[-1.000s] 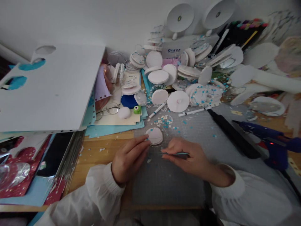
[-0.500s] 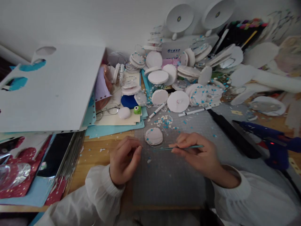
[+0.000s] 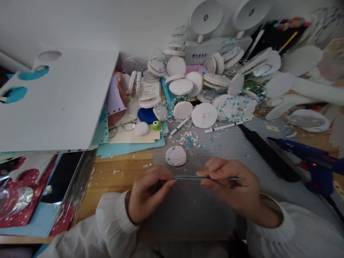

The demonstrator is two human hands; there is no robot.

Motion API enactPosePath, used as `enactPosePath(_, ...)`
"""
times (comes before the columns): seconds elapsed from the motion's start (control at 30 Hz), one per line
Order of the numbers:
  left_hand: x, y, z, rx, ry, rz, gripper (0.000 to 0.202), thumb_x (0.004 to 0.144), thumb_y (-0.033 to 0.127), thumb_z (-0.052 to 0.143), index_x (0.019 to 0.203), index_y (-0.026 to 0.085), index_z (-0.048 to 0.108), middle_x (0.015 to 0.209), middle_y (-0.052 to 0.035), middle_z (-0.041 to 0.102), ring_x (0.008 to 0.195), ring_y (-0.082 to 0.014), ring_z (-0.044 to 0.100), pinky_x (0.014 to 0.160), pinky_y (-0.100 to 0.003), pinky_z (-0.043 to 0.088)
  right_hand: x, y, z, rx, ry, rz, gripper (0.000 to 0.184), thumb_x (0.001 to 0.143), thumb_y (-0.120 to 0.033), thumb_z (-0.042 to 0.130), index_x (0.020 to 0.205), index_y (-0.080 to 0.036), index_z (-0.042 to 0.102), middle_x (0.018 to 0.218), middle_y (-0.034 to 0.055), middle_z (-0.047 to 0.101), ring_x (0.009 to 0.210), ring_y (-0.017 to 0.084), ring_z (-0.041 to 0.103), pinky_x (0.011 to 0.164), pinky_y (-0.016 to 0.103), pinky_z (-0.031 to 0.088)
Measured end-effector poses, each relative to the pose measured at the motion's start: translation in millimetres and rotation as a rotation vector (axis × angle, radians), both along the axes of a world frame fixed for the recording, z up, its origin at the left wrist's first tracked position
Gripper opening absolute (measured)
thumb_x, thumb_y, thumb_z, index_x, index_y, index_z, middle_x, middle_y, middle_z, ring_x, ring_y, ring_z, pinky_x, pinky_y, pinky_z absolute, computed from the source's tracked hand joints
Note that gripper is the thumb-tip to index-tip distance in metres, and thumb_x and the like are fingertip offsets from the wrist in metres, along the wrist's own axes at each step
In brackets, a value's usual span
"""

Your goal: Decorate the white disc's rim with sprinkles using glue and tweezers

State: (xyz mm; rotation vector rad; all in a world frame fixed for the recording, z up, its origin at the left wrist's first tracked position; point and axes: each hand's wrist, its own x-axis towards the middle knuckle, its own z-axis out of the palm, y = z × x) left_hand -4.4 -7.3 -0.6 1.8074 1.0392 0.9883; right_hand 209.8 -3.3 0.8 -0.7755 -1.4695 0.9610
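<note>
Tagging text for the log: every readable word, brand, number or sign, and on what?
No words or numbers legible.
White box: blue characters beside a small logo, too blurred to quote; line below partly hidden, unreadable.
Green punch: dark flower-like symbol.

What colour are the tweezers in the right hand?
Teal, a blue-green; the tweezers show best in the head view.

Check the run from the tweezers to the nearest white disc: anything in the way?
Only a thin strand by the near edge of the white disc. Nothing else visible stands between it and the tweezers in the right hand. The left hand is at their tips; loose flower pieces lie beyond the disc.
</note>
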Motion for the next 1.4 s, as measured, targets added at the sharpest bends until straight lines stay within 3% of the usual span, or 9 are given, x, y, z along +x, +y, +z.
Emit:
enactPosePath(0.37,-0.2,0.8,2.5,-0.036,-0.054,-0.045,0.007,0.083,0.008,0.056,0.083,0.014,0.061,0.073,-0.0034,0.061,0.069,-0.0124,0.056,0.063,-0.024,0.045,-1.5,-0.2,2.9,-0.205,0.103,-0.019,0.018,0.074,-0.011,0.069,0.082,-0.025,0.061,0.072,-0.0016,0.066,0.07,0.012,0.064,0.062,0.026,0.057)
enactPosePath(0.67,-0.3,2.5,-1.8,-0.004,-0.097,-0.09,0.013,0.081,0.005,0.057,0.088,0.015,0.062,0.078,-0.0046,0.065,0.074,-0.0139,0.06,0.068,-0.027,0.048,-1.2,-0.5,0.8,-0.247,0.107,0.013,0.017,0.075,-0.012,0.068,0.08,-0.025,0.059,0.071,-0.0023,0.062,0.071,0.012,0.065,0.064,0.026,0.059)
enactPosePath(0.83,0.9,4.2,0.6,-0.004,-0.109,-0.101,0.012,0.081,0.005,0.057,0.087,0.014,0.064,0.077,-0.0055,0.065,0.074,-0.0144,0.061,0.068,-0.027,0.049,-0.7,-0.2,0.8,-0.303,0.095,-0.009,0.013,0.075,-0.017,0.069,0.076,-0.023,0.057,0.071,-0.0018,0.06,0.068,0.011,0.065,0.062,0.024,0.058)
enactPosePath(1.07,0.8,3.4,3.2,-0.032,-0.109,-0.085,0.017,0.083,0.008,0.057,0.095,0.015,0.068,0.082,-0.0073,0.069,0.076,-0.0148,0.063,0.069,-0.026,0.05,2.8,2.1,-5.2,-0.32,0.13,-0.008,0.015,0.076,-0.014,0.067,0.079,-0.025,0.058,0.074,-0.0033,0.057,0.072,0.011,0.064,0.063,0.025,0.056)
enactPosePath(1.13,1.5,3.1,3.6,-0.087,-0.103,-0.076,0.018,0.084,0.012,0.057,0.097,0.015,0.07,0.078,-0.0066,0.07,0.072,-0.0141,0.062,0.067,-0.025,0.05,2.7,1.9,-4.1,-0.237,0.077,-0.06,0.016,0.077,-0.011,0.065,0.079,-0.025,0.057,0.074,-0.0027,0.059,0.072,0.012,0.065,0.064,0.027,0.055)
enactPosePath(1.23,3.6,2.0,3.7,-0.326,-0.129,-0.094,0.02,0.087,0.025,0.055,0.092,0.014,0.072,0.063,-0.0047,0.067,0.055,-0.0116,0.056,0.052,-0.022,0.045,1.5,-0.3,3.7,0.051,-0.132,-0.094,0.023,0.074,-0.005,0.064,0.083,-0.025,0.057,0.077,-0.0017,0.065,0.072,0.013,0.065,0.065,0.029,0.054)
enactPosePath(1.33,5.8,0.7,1.6,-0.611,-0.249,-0.136,0.035,0.086,0.041,0.055,0.073,0.013,0.071,0.057,-0.004,0.063,0.043,-0.0076,0.044,0.04,-0.02,0.035,-2.4,-4.7,13.7,0.468,-0.447,0.05,0.022,0.076,-0.004,0.062,0.088,-0.023,0.06,0.086,0.0029,0.071,0.072,0.012,0.064,0.065,0.026,0.055)
enactPosePath(1.4,6.5,0.5,-1.0,-0.713,-0.313,-0.133,0.04,0.082,0.047,0.057,0.068,0.012,0.07,0.055,-0.0029,0.061,0.041,-0.0061,0.039,0.039,-0.019,0.031,-8.0,-7.6,16.7,0.702,-0.637,0.129,0.015,0.081,-0.007,0.055,0.087,-0.019,0.062,0.092,0.0082,0.071,0.078,0.015,0.064,0.068,0.028,0.057)
